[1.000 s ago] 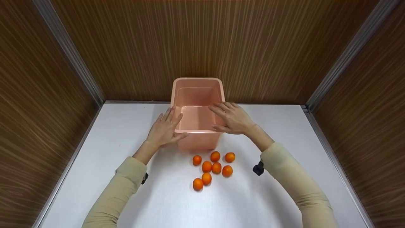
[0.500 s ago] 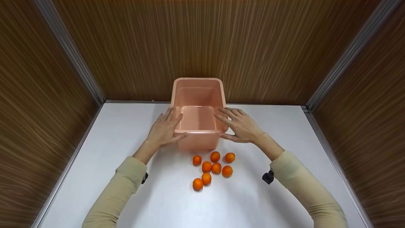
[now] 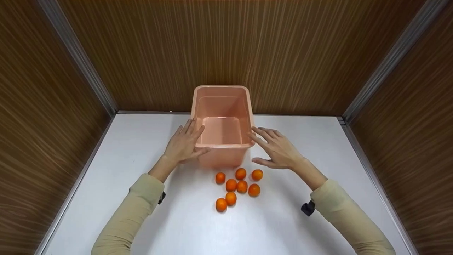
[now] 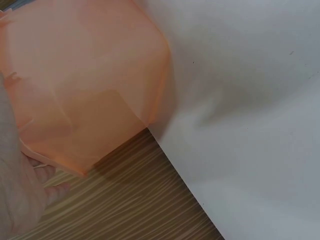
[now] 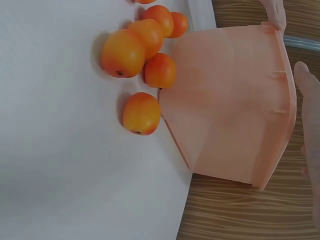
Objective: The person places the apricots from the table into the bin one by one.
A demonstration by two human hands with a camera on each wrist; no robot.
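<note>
An empty pink plastic tub (image 3: pixel 222 102) stands on the white table (image 3: pixel 141 219) against the back wall. My left hand (image 3: pixel 184 144) lies flat against its left wall with straight fingers and the thumb by the front corner. My right hand (image 3: pixel 279 148) hovers open just right of the tub, fingertips near the rim; I cannot tell whether they touch it. Several small oranges (image 3: pixel 238 187) lie in a cluster in front of the tub. The left wrist view shows the tub's wall (image 4: pixel 85 85) close up; the right wrist view shows the tub (image 5: pixel 230 100) and oranges (image 5: pixel 142 52).
Brown wood-grain walls (image 3: pixel 226 46) close the table in at the back and both sides, with metal corner strips (image 3: pixel 385 60). Bare white tabletop stretches left, right and in front of the oranges.
My right hand has drawn back from inside the tub's right rim to outside it, moving right and toward me. The left hand and the oranges have stayed put.
</note>
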